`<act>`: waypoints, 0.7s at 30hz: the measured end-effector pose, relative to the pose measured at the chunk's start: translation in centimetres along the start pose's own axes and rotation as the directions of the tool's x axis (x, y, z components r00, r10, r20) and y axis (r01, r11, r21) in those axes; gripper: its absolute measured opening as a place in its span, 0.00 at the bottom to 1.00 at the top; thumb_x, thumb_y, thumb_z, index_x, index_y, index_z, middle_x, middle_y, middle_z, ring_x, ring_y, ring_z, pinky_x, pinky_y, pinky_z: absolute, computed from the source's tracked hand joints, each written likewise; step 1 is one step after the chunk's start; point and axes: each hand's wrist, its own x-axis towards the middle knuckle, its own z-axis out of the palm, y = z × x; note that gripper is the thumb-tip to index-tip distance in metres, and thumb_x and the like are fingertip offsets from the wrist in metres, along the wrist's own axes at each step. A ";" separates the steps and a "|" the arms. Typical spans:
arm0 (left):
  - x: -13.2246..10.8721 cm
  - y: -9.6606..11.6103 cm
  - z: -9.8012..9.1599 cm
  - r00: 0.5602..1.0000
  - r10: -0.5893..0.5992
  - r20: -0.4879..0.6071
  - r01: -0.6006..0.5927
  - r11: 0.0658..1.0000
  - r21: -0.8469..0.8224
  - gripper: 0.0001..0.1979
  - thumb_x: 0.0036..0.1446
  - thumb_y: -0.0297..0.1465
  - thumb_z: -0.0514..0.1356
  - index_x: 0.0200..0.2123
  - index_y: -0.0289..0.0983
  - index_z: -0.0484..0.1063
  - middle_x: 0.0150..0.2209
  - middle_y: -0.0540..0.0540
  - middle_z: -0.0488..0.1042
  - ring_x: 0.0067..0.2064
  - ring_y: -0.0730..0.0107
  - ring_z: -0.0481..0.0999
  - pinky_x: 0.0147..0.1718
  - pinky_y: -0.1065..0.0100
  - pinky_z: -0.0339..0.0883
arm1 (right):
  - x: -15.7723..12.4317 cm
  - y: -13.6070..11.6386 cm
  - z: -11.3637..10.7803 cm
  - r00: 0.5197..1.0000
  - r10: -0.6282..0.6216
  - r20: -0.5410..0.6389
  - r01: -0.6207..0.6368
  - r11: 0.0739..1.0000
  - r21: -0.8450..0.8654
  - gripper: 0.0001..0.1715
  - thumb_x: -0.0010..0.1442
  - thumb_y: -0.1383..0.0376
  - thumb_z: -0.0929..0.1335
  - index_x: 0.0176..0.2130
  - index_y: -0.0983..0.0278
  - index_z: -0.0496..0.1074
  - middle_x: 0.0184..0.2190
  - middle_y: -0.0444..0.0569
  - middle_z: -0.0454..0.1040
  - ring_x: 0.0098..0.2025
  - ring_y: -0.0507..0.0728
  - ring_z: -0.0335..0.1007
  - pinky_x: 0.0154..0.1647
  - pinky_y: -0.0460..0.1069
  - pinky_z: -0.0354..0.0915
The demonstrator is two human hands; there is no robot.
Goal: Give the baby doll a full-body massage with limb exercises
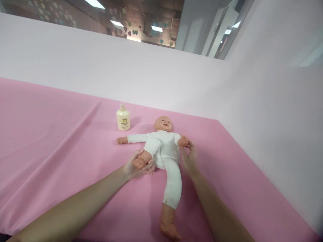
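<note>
A baby doll [165, 144] in a white cloth suit lies on its back, its bare head away from me. My left hand [137, 166] is wrapped from below around one lower leg, which is bent up and out to the side. The doll's foot covers part of my palm. Beside the doll's other flank, my right hand [189, 156] has its curled fingers against the doll's raised hand [183, 140]; some fingers are hidden or slightly blurred. The doll's other leg [173, 188] stretches toward me, and its other arm [137, 138] lies straight out.
A cream pump bottle [123, 119] with a printed label stands upright beyond the doll's outstretched arm. The pink cloth surface [63, 141] has creases on the left. White walls [272, 111] border it at the back and right, with a window [141, 23] above the back wall.
</note>
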 end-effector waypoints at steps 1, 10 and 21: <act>0.1 -0.2 0.0 1.000 -0.005 -0.008 0.005 1.000 0.014 0.27 0.53 0.57 0.57 0.25 0.36 0.68 0.16 0.52 0.58 0.27 0.64 0.64 0.37 0.61 0.63 | -0.2 0.1 0.1 0.997 -0.065 0.052 0.068 0.996 -0.052 0.22 0.64 0.55 0.68 0.56 0.57 0.69 0.54 0.52 0.73 0.54 0.63 0.70 0.58 0.62 0.67; 0.4 -0.6 -0.2 0.997 -0.076 0.001 0.075 0.990 0.116 0.28 0.56 0.56 0.53 0.28 0.35 0.70 0.19 0.49 0.64 0.28 0.64 0.67 0.38 0.60 0.60 | -0.3 0.0 0.5 0.956 -0.218 0.196 0.251 0.954 -0.162 0.17 0.65 0.56 0.67 0.52 0.55 0.73 0.50 0.51 0.76 0.55 0.62 0.70 0.59 0.63 0.67; -1.2 -0.8 -1.0 0.783 -0.485 0.389 0.324 0.853 0.410 0.30 0.37 0.60 0.63 0.30 0.39 0.72 0.26 0.41 0.74 0.35 0.49 0.74 0.45 0.48 0.66 | 1.8 1.0 -1.0 0.936 0.288 -0.200 -0.215 0.922 0.322 0.36 0.59 0.51 0.71 0.63 0.56 0.63 0.64 0.54 0.66 0.60 0.62 0.69 0.56 0.60 0.68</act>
